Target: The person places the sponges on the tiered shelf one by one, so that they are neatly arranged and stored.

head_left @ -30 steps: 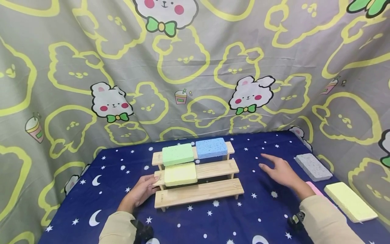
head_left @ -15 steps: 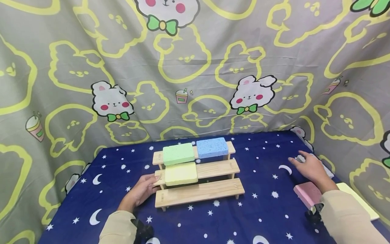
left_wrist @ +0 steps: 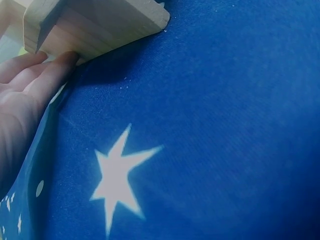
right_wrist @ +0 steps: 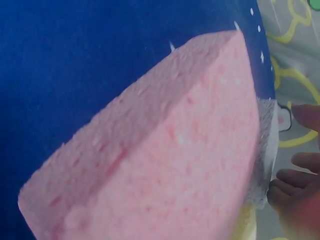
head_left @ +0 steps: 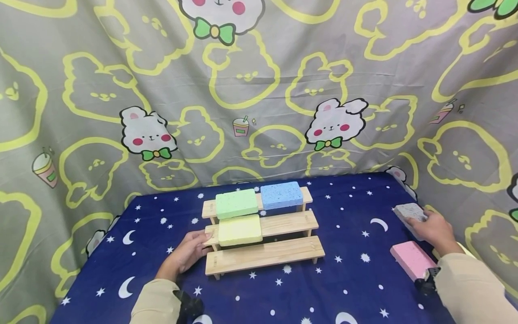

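Observation:
My left hand [head_left: 187, 253] grips the left end of the middle step of a three-step wooden stand [head_left: 289, 224], thumb on top. In the left wrist view its fingers [left_wrist: 52, 75] touch the wood from below. On the top step lie a green sponge [head_left: 236, 202] and a blue sponge [head_left: 282, 194]. A yellow sponge [head_left: 240, 230] rests at the left of the middle step; the lowest step [head_left: 265, 255] is bare. Far to the right, my right hand [head_left: 438, 230] holds a grey sponge [head_left: 409, 210] between thumb and fingers. Whether it is lifted, I cannot tell.
A pink sponge [head_left: 413, 258] lies on the starry blue cloth [head_left: 307, 292] near my right wrist. Another yellow sponge [head_left: 466, 249] is mostly hidden beneath my right forearm. A patterned curtain [head_left: 275, 90] hangs behind and around the table.
My right hand has moved right from beside the stand to the grey sponge and taken hold of it. My left hand and the stand have stayed in place.

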`<state>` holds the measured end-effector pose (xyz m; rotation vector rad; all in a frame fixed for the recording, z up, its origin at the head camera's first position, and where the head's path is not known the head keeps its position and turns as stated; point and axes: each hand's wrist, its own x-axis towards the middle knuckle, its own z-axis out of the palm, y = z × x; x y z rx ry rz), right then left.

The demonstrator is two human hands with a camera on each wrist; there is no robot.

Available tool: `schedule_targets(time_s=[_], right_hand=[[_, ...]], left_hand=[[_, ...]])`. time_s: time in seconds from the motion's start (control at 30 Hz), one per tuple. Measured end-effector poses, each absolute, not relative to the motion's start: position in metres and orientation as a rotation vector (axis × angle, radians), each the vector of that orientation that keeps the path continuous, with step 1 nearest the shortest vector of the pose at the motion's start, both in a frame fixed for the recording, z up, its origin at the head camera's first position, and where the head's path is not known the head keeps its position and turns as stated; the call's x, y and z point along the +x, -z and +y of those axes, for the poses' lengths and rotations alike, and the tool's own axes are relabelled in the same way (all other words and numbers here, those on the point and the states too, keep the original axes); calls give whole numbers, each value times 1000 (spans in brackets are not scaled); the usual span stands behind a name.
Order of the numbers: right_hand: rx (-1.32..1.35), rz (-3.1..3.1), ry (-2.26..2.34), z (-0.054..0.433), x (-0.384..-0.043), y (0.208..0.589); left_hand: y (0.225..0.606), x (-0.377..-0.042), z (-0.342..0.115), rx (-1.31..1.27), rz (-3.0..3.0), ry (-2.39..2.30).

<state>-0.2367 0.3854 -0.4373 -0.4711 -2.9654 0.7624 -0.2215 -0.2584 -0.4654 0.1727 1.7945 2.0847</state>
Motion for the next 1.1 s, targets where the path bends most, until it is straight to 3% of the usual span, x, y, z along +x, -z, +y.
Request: schedule_targets(time_s=[1.1], right_hand=[[-477,-2977,-610,387,-238,445]], left_hand=[[464,-221,-256,146,1827,-2072]])
